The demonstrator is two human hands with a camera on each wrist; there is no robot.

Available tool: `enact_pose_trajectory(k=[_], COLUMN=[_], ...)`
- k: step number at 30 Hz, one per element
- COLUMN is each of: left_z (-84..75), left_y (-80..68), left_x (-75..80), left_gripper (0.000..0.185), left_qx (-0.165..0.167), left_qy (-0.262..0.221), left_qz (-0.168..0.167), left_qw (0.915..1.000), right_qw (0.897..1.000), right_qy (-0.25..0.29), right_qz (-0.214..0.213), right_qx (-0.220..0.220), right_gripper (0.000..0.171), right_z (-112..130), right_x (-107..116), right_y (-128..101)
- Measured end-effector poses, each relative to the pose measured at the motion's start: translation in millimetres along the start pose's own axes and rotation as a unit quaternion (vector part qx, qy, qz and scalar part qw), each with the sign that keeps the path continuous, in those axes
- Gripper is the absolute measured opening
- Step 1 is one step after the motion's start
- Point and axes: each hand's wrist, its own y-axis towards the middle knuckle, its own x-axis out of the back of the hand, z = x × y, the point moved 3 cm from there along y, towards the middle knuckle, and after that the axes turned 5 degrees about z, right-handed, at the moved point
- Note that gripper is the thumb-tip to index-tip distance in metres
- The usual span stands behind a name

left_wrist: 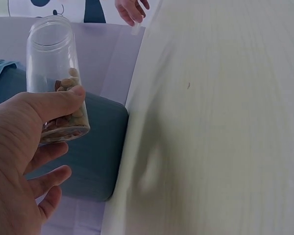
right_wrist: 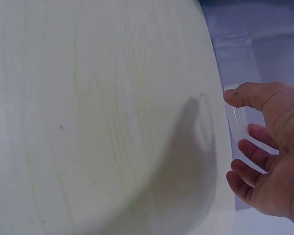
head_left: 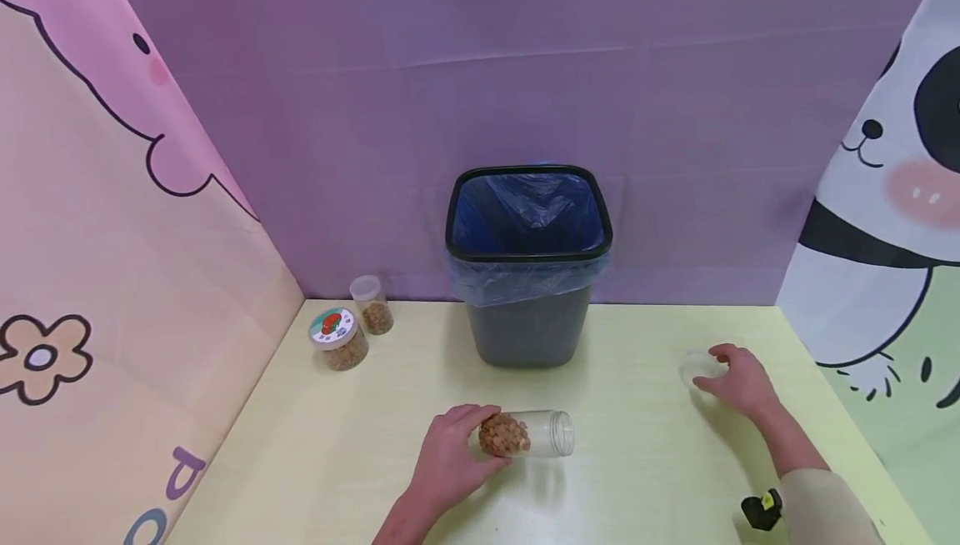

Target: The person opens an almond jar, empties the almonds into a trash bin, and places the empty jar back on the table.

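Near the front middle of the table, my left hand (head_left: 453, 453) grips a clear plastic jar (head_left: 542, 434) by its base end. The jar lies nearly level in the head view, its uncapped threaded mouth facing right. Brown, nut-like pieces (head_left: 504, 435) are gathered toward its base. In the left wrist view, thumb and fingers hold the jar (left_wrist: 51, 54) off the table. Over at the right, my right hand (head_left: 742, 382) pinches a clear round lid (head_left: 697, 368) by its edges. The right wrist view shows the lid (right_wrist: 239, 120) edge-on between thumb and fingers, above its shadow.
A grey bin (head_left: 528, 332) with a blue bag and black rim stands at the table's back middle. At the back left are a wide jar (head_left: 345, 353) with a printed lid and a slim capped jar (head_left: 377, 316), both holding brown pieces. A purple cloth (head_left: 360, 128) hangs behind.
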Motion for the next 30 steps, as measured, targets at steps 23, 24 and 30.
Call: enact_pose_trajectory(k=[23,24,30], left_z=[-3.5,-3.3,-4.0], left_y=[0.4,0.0,-1.2], left_x=[5.3,5.2,5.9], left_gripper=[0.06,0.06,0.06], left_qx=[0.001,0.002,0.014], left_qy=[0.0,0.001,0.008], left_qz=[0.013,0.015,0.02], left_qw=[0.9999,0.9999,0.9997], right_qw=[0.999,0.999,0.998], right_qy=[0.003,0.002,-0.007], right_qz=[0.039,0.039,0.047], right_qx=[-0.038,-0.038,-0.039], right_gripper=[0.059,0.06,0.061], right_z=[-16,-17,-21], right_x=[-3,-3,-6], right_y=[8,8,10])
